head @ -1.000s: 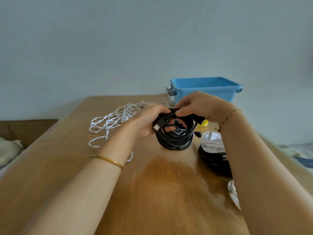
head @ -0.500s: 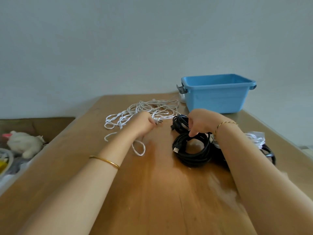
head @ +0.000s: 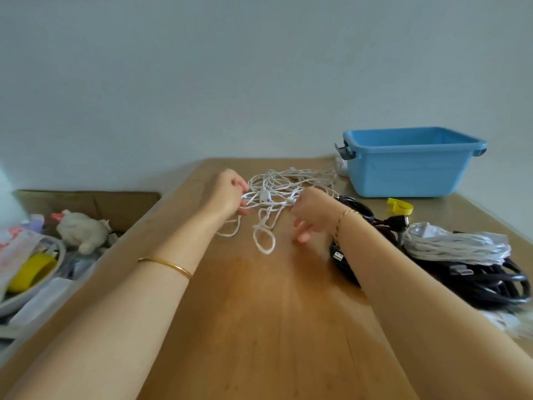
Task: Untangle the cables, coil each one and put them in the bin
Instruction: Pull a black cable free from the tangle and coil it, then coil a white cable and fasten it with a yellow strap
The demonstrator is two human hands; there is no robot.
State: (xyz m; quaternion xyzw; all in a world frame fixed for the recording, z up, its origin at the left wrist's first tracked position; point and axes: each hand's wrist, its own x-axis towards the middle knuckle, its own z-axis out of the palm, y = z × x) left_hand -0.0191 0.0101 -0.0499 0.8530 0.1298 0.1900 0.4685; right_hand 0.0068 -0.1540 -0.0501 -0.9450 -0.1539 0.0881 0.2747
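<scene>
Having set the black coil (head: 343, 271) down in front of the bin (head: 403, 174), I've moved both hands to the white tangle (head: 288, 183) left of the bin. My left hand (head: 230, 194) grips strands and my right hand (head: 310, 216) pinches one. Untangling begins, and the coil is still unbinned.

You are wearing the only camera on your head; it is looking forward and down along the wooden table (head: 259, 327), hovering close over the table's near end, with the blue bin (head: 403, 174) standing at the table's far right corner.
</scene>
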